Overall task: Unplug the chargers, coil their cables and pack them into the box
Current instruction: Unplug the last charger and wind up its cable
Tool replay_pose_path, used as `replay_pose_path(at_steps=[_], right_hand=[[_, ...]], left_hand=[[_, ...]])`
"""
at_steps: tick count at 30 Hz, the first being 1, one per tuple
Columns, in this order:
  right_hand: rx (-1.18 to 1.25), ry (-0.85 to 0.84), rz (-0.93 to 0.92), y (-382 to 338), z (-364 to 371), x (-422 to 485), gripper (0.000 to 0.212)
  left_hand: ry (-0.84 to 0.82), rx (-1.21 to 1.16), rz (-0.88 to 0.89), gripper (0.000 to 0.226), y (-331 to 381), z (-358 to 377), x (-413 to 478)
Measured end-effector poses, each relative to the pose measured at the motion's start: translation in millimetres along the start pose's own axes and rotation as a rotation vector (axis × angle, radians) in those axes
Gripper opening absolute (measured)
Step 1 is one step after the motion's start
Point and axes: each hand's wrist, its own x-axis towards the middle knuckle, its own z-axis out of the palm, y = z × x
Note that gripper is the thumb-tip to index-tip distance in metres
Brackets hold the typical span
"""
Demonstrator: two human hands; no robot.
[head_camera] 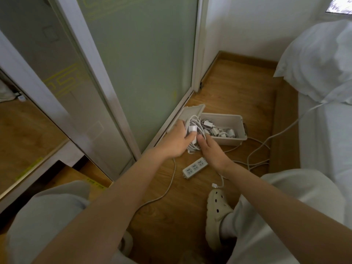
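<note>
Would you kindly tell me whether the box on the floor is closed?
No: the box stands open with chargers visible inside, its lid tipped back toward the glass door.

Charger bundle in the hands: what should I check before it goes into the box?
1. Left hand grips the charger bundle: ok.
2. Right hand grip on the bundle: cannot tell, fingers hidden.
3. Box open, lid leaning aside: ok.
4. Room left in the box: cannot tell.
5. Power strip sockets free: ok.
6. Floor cables coiled: not ok, loose.
</note>
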Motion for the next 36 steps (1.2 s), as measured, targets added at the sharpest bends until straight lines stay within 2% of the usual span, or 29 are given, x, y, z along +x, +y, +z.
replay_pose_path(at_steps=[2,5,8,10,13,15,17,20,24,26,30,33,36], right_hand=[[0.083,-0.112,-0.008,-0.8,-2.9,-3.8,0.035],[0.078,-0.215,-0.007,-0.8,-5.5,-7.4,0.023],[0.059,-0.256,-0.002,1.9,-9.4,-7.9,0.034],[-0.004,-0.325,0.034,5.9,-14.1,-6.0,0.037],[0.022,-0.378,0.108,5.2,-20.8,-4.6,0.031],[0.068,-0.316,0.129,1.5,-22.8,-3.9,0.04],[0.049,-0.189,0.039,-3.8,-20.7,-2.4,0.045],[-0.121,-0.042,-0.203,-11.9,-15.6,4.2,0.036],[-0.345,0.039,-0.308,-19.5,-17.4,14.2,0.032],[-0.409,-0.016,-0.334,-22.1,-19.7,17.3,0.031],[-0.298,-0.275,-0.239,-28.1,-27.8,23.3,0.034],[-0.36,-0.49,-0.115,-35.5,-46.2,28.9,0.035],[-0.352,-0.535,-0.04,-35.1,-60.1,35.1,0.021]], left_hand=[[0.012,-0.115,-0.048,0.034,-6.5,-1.7,1.5],[0.02,-0.212,-0.144,0.04,-15.9,-5.6,4.2],[-0.034,-0.424,-0.21,0.054,-22.5,-10.5,5.8],[-0.042,-0.562,-0.217,0.047,-22.2,-13.0,4.8],[-0.022,-0.379,-0.19,0.042,-26.8,-18.2,5.8],[-0.051,-0.298,-0.174,0.041,-28.9,-21.0,5.3],[-0.124,-0.205,-0.148,0.041,-27.6,-21.9,3.8],[-0.238,-0.13,-0.124,0.041,-24.2,-18.3,0.7],[-0.331,-0.089,-0.104,0.038,-22.9,-12.7,-4.5],[-0.366,-0.07,-0.051,0.045,-18.2,-10.9,-7.9],[-0.417,-0.046,-0.016,0.058,-19.5,-9.2,-11.0],[-0.481,0.009,-0.005,0.055,-22.3,-5.4,-16.0],[-0.482,0.039,0.076,0.04,-16.6,-1.3,-19.5]])
